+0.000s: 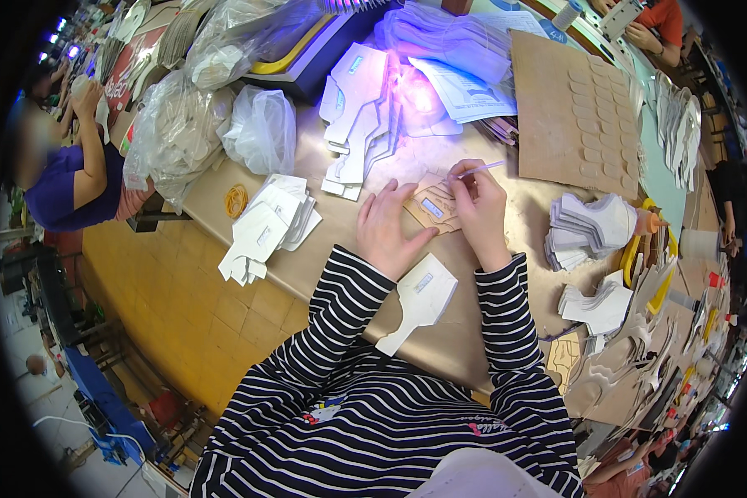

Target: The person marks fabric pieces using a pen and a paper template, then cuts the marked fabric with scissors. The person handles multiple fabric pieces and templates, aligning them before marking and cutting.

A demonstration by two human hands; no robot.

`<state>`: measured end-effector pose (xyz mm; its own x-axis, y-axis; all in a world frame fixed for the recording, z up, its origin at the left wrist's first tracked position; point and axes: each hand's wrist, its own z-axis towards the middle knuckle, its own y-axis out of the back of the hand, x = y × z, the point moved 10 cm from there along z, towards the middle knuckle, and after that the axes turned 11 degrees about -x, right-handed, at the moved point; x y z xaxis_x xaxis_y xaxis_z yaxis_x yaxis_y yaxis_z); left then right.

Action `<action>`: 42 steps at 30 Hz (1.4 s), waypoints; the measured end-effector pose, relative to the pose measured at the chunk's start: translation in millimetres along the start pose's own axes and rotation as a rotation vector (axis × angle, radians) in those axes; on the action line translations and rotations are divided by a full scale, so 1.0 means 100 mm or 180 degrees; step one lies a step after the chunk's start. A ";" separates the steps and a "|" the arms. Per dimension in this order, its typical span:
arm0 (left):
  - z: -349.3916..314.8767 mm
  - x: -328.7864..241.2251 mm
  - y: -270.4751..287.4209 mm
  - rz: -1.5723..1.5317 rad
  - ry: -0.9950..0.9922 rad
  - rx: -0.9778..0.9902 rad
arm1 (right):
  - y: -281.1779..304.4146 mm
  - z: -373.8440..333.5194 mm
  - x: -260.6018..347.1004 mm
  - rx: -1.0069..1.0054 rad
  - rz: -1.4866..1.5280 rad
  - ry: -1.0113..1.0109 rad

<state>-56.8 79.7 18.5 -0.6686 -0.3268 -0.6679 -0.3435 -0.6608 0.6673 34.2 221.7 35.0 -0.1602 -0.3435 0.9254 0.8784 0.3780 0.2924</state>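
My right hand (481, 207) pinches a thin pale pen (485, 168) over a small tan template (434, 204) with cut-out lines and a label. My left hand (386, 228) lies over the template's left edge, its fingers spread and holding nothing. What lies under the template is mostly hidden. Close to my body, a single white cut piece (424, 292) rests on the table between my forearms. To the left is a fanned stack of similar white pieces (275, 217). Beyond my hands stands another stack of white pieces (361, 108), under a bright purple-white light.
Yellow rubber bands (236, 200) and filled plastic bags (178, 133) sit on the left. A brown cardboard sheet (577, 112) lies at the far right, near more stacked pieces (589, 226) and yellow-handled scissors (662, 286). At left, a co-worker in purple (79, 178) sits by the table.
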 end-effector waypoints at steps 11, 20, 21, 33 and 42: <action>0.00 -0.07 -0.02 0.0162 -0.0274 0.0162 | 0.07 0.00 -0.03 -0.0094 0.0038 -0.0042; 0.00 -0.13 -0.03 0.0414 -0.0457 0.0280 | 0.47 -0.29 -0.18 -0.0077 0.0483 -0.0471; -0.01 -0.14 -0.04 0.0440 -0.0474 0.0304 | 0.47 -0.34 -0.16 -0.0030 0.0452 -0.0417; 0.00 -0.20 -0.05 0.0569 -0.0584 0.0430 | 0.21 -0.44 0.03 0.0601 -0.0008 0.0093; 0.00 -0.19 -0.06 0.0558 -0.0595 0.0423 | 0.26 -0.38 0.06 0.0446 -0.0190 0.0082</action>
<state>-42.0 89.8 26.8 -0.8312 -0.2899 -0.4744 -0.2871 -0.5069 0.8128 72.9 196.6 38.6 -0.1970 -0.3902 0.8994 0.7960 0.4718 0.3791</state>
